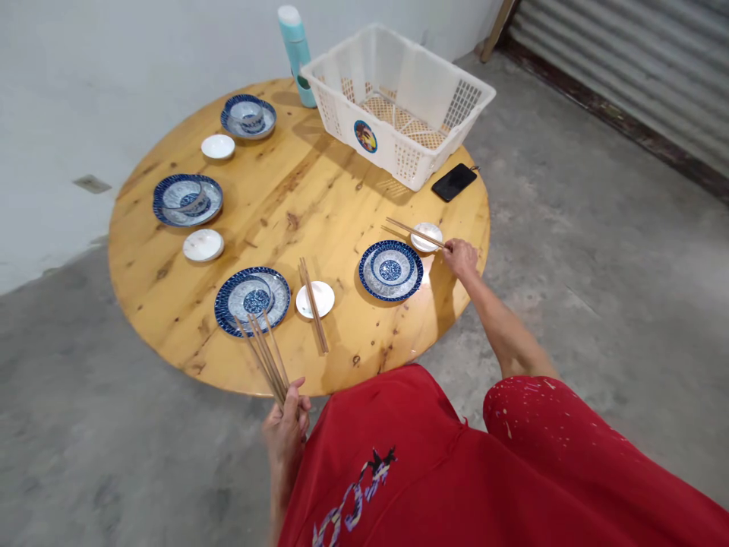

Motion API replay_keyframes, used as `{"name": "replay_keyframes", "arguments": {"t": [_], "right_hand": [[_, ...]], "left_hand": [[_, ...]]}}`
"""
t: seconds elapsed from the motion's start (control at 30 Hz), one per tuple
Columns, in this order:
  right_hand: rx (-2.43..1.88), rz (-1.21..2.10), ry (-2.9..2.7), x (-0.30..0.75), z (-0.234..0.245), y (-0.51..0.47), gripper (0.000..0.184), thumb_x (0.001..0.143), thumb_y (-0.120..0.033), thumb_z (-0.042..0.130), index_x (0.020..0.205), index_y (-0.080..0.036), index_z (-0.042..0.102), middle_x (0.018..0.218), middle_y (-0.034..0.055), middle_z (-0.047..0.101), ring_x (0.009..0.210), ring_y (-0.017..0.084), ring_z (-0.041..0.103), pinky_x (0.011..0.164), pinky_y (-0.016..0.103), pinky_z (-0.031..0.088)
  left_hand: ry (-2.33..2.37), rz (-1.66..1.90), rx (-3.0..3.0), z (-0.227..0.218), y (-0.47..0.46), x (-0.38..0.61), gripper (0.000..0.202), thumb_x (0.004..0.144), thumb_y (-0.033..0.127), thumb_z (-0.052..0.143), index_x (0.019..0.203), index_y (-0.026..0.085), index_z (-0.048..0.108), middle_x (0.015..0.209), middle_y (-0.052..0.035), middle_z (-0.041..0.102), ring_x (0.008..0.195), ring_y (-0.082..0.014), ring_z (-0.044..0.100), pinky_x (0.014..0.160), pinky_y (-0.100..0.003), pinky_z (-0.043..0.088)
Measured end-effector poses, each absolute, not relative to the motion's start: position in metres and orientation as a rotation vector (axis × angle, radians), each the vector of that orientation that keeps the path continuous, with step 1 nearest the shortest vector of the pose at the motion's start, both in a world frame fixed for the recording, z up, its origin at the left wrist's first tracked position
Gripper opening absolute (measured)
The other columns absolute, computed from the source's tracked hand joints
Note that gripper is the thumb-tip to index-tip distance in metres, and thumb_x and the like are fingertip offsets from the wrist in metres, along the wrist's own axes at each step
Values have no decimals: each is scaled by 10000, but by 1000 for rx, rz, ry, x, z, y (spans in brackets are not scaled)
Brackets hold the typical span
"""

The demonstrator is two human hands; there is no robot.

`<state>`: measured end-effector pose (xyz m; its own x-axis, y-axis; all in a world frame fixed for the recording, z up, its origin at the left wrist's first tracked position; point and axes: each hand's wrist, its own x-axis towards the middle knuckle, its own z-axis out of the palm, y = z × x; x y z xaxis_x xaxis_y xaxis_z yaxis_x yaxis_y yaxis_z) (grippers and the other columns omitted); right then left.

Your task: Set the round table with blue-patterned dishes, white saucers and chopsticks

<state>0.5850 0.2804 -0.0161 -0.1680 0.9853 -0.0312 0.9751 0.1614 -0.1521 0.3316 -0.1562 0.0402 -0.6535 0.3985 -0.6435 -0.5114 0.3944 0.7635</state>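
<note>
My left hand is closed around a bundle of several wooden chopsticks, their tips fanned out over the near table edge and the front of a blue-patterned plate. At the right side, my right hand grips the ends of a pair of chopsticks lying across a small white dish. Left of that dish is another blue-patterned plate with a bowl on it. Another pair of chopsticks rests across a second small white dish between the two plates.
A white plastic basket stands at the back of the round wooden table, beside a light-blue bottle. A black phone lies near the right edge. Along the left are two more plates with bowls and small white dishes.
</note>
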Motion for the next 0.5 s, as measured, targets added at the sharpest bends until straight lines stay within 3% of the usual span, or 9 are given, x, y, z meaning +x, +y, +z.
{"name": "replay_keyframes", "arguments": {"t": [0.5], "right_hand": [[-1991,208,-2305,585,-16,275,303,881,-262,503,1027,-188,758,986,123,737,904,259,640,823,343,441]], "left_hand": [[1822,1375,-121,43,-154,330,708,599,663,766,1053,133,643,575,83,513,340,-15,289,331,-179,171]]}}
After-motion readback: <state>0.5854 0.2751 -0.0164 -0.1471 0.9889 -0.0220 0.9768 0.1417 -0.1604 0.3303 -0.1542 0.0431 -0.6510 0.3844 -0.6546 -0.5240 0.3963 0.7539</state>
